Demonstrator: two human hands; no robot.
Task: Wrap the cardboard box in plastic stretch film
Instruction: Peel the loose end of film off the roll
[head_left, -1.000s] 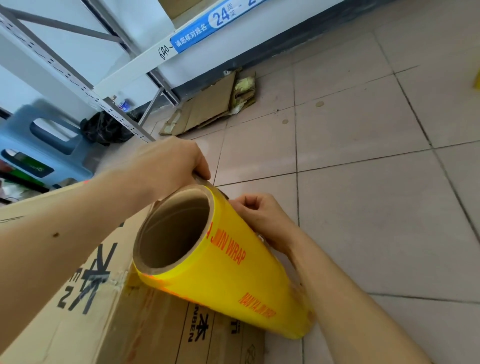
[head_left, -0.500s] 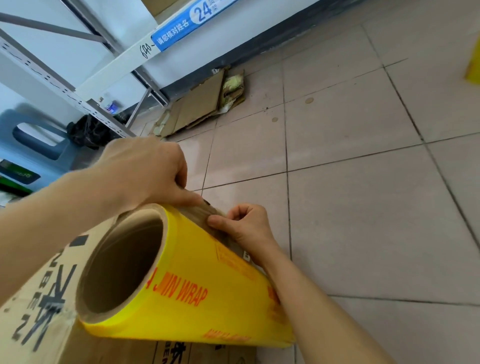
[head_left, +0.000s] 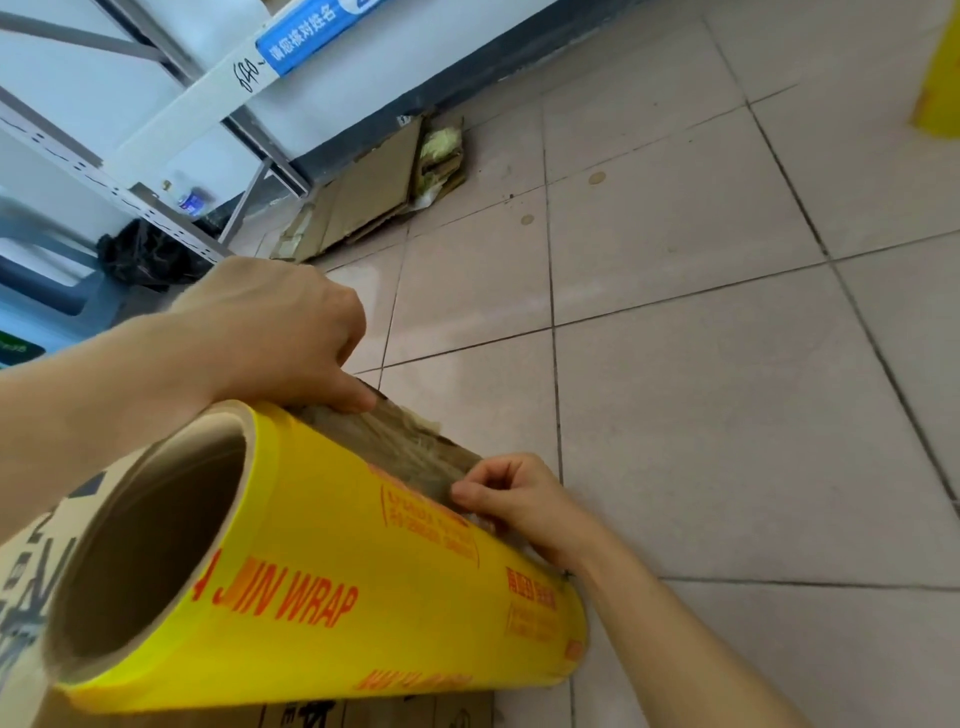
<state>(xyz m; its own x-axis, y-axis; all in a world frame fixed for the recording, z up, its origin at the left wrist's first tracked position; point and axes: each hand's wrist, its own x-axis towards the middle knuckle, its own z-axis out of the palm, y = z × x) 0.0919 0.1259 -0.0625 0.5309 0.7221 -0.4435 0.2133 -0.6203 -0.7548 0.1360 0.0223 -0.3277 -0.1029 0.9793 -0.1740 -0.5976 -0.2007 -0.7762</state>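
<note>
Head view gives me a tiled floor (head_left: 701, 415) stretching off to the right. Flattened cardboard sheets (head_left: 363, 197) lie on it against the dark base of the wall, and a white metal shelf frame (head_left: 171, 119) with a blue label strip (head_left: 311, 36) crosses the upper left. Under that frame I see a black bag (head_left: 145, 254), with a blue plastic crate (head_left: 41, 291) at the left edge, blurred. A yellow object (head_left: 943, 67) is cut off at the top right corner; I cannot tell what it is.

Filling the lower left is the roll of stretch film (head_left: 363, 587), yellow with orange lettering, its hollow cardboard core facing me. It lies across the cardboard box (head_left: 31, 582), of which I only see a printed strip at the far left and a sliver along the bottom edge; the roll hides the rest.

On the roll's upper side a wrinkled, brownish patch of film shows. My left hand (head_left: 275, 332) comes over the near end of the roll, fingers curled down, with the thumb pressing on that patch. My right hand (head_left: 514, 499) sits farther along, fingers curled tight and pinching the film's edge between thumb and forefinger.
</note>
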